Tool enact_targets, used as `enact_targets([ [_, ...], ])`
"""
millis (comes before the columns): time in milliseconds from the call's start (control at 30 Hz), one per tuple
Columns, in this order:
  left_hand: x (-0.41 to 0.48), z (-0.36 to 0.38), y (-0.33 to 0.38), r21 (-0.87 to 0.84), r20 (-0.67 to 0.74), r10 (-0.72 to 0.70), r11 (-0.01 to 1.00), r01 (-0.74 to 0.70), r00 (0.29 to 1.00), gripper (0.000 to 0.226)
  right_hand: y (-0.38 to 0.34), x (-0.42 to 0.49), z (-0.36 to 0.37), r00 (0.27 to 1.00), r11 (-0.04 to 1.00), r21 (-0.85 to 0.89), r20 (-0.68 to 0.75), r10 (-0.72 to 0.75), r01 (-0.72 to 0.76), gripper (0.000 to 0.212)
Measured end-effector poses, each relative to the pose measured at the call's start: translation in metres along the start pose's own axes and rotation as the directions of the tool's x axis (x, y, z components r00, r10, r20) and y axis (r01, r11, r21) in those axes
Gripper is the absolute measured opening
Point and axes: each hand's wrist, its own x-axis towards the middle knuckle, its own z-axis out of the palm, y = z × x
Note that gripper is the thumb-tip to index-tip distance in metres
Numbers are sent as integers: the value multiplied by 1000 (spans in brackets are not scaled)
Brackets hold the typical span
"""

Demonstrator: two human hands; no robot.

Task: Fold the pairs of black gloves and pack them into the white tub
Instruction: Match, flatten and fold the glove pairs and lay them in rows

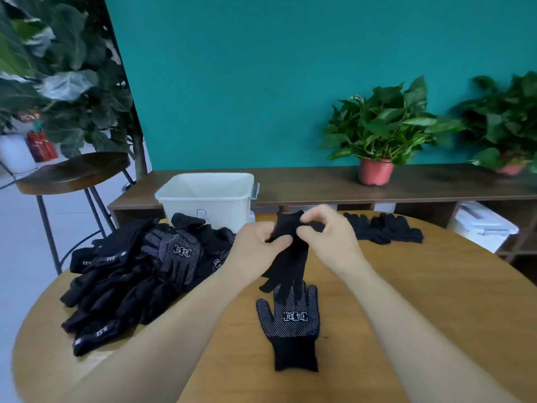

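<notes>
At the left of the round wooden desk (406, 301) lies a loose pile of black gloves (139, 274), some showing white grip dots and a printed logo. Behind it stands the white tub (209, 193). Nothing shows inside from this angle, and the pile hides its base.

The left hand (255, 242) grips a plain-side black glove (290, 257) just below the cuff. This glove hangs fingers-down, with its tips brushing or just above the fingertips of a dotted glove (293, 324) lying flat, palm up, cuff toward the person. The right hand (328, 231) pinches the hanging glove's cuff edge between thumb and fingers. A few more black gloves (383, 228) lie at the far right.

The likely trouble is alignment. If the limp glove is lowered carelessly, its dangling fingers may drag or crumple the flat one, so the pair won't match and the fold will come out bulky. A sleeve or forearm could also sweep the pile toward the desk's left edge.
</notes>
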Motion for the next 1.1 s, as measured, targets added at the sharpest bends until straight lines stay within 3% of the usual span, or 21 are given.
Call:
enact_targets([
  [33, 0, 2, 2, -53, 51, -34, 998, 36, 998, 23, 4, 0, -8, 997, 994, 84, 9, 76, -77, 21],
  [100, 2, 7, 4, -100, 155, -72, 991, 88, 985, 15, 16, 1, -23, 954, 937, 235, 214, 210, -259, 43],
  [133, 3, 9, 4, -95, 205, -80, 990, 101, 976, 13, 22, 1, -30, 913, 920, 234, 340, 227, -315, 48],
  [200, 5, 15, 1, -64, 267, -97, 991, 118, 959, 16, 37, -3, -39, 864, 925, 182, 450, 224, -335, 38],
  [300, 10, 29, -8, 36, 250, -141, 990, 137, 958, 21, 57, -2, -47, 885, 938, 118, 387, 258, -325, 32],
  [367, 19, 41, -17, 110, 198, -164, 983, 145, 966, 26, 69, 2, -55, 882, 934, 88, 371, 291, -345, 42],
  [500, 45, 74, -26, 122, 115, -150, 983, 136, 982, 15, 87, 16, -74, 927, 960, 30, 270, 262, -280, 46],
  [600, 67, 94, -18, 92, 53, -70, 994, 65, 996, 10, 97, 31, -90, 956, 970, 48, 185, 227, -240, 26],
  [667, 72, 105, -18, 116, 68, -12, 993, 4, 998, 3, 103, 31, -101, 965, 978, 23, 174, 198, -205, 16],
  [733, 62, 118, -29, 195, 117, 15, 980, -38, 993, 11, 120, 20, -106, 956, 979, -38, 212, 202, -199, 10],
  [833, 28, 139, -61, 340, 218, -32, 939, -45, 975, 10, 154, -17, -100, 919, 962, -154, 293, 262, -225, 30],
  [967, -24, 160, -103, 542, 310, 148, 784, -302, 939, 14, 197, -71, -85, 951, 935, -352, 274, 147, -43, 40],
  [1100, -45, 168, -121, 558, 402, 342, 644, -524, 849, 21, 218, -105, -84, 964, 857, -477, 256, -79, 197, 50],
])
